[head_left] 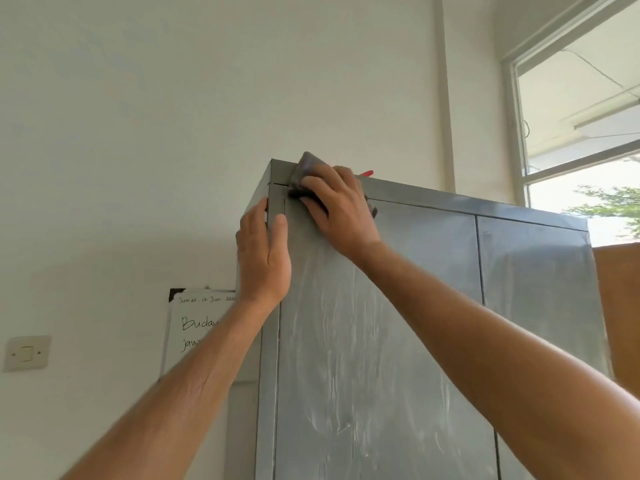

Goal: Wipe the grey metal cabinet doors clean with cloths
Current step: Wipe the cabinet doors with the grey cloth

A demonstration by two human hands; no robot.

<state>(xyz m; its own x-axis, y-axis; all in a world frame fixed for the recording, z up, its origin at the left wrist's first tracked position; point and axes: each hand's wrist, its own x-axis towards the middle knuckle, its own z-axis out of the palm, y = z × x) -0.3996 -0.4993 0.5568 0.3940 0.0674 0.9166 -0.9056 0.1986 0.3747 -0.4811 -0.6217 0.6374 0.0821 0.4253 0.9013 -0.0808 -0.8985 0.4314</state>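
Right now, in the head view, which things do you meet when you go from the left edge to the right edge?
Cream wall switch → white handwritten paper sheet → left hand resting on the grey metal cabinet corner → right hand pressing a dark grey cloth → right cabinet door → brown cardboard panel, with the window above it.

Grey metal cabinet (pixel 398 341), red object (pixel 367 173) on top
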